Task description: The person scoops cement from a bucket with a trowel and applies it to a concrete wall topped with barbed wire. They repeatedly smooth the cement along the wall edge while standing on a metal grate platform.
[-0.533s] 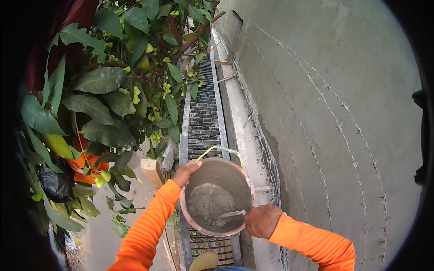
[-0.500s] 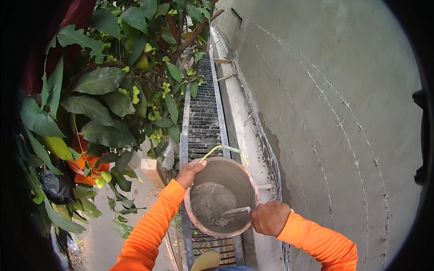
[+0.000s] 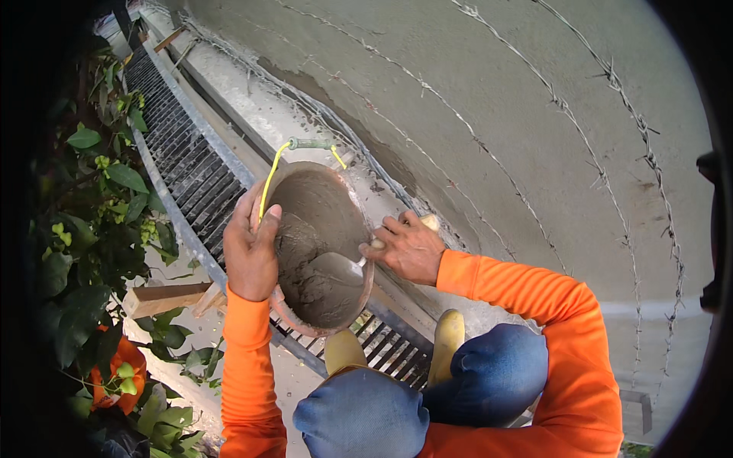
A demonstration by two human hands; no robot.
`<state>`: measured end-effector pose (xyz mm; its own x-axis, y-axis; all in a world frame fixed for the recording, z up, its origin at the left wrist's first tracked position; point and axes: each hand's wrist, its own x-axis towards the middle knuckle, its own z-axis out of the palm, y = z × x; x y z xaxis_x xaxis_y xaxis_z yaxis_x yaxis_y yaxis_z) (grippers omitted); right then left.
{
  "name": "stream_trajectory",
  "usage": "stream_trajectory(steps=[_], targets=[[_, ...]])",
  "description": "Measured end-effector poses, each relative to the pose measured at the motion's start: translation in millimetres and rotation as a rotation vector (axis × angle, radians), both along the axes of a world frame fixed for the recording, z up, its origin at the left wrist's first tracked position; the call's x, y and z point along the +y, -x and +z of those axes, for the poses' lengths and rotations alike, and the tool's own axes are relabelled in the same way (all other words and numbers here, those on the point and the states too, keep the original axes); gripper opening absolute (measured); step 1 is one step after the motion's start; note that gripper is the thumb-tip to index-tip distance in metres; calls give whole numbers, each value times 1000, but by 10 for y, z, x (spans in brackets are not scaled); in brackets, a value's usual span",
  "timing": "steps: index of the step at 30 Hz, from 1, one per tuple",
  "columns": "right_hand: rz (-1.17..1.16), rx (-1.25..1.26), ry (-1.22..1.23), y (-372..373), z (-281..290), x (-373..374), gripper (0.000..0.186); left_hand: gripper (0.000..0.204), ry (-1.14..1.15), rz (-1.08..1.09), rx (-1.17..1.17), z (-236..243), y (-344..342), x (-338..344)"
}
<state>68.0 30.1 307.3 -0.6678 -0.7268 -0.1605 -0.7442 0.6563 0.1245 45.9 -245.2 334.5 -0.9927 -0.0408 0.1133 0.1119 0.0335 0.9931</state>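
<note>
Head view: 1 bucket [image 3: 305, 195] of wet grey mortar sits tilted on the metal grate [image 3: 179, 164]. Left hand [image 3: 250, 248] fingers clamp its rim; right hand [image 3: 408, 248] fingers grip 1 trowel [image 3: 336, 267] inside. 2 yellow boots [image 3: 447, 340] stand below.

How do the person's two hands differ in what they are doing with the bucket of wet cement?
The left hand clamps the bucket at its rim, by the yellow handle, while the right hand does not touch the bucket and grips a trowel. The left hand shows its back, fingers curled over the edge; the right hand is closed around the trowel's pale handle, the blade dipped into the grey mortar. Both are bare and come out of orange sleeves.
</note>
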Motion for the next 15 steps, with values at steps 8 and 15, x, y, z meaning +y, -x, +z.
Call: stream_trajectory(steps=[8, 15], targets=[[-328, -275, 490, -808, -772, 170, 35, 43, 179, -57, 79, 14, -274, 579], [-525, -413, 821, -929, -901, 89, 36, 47, 237, 116, 4, 1, -219, 84]])
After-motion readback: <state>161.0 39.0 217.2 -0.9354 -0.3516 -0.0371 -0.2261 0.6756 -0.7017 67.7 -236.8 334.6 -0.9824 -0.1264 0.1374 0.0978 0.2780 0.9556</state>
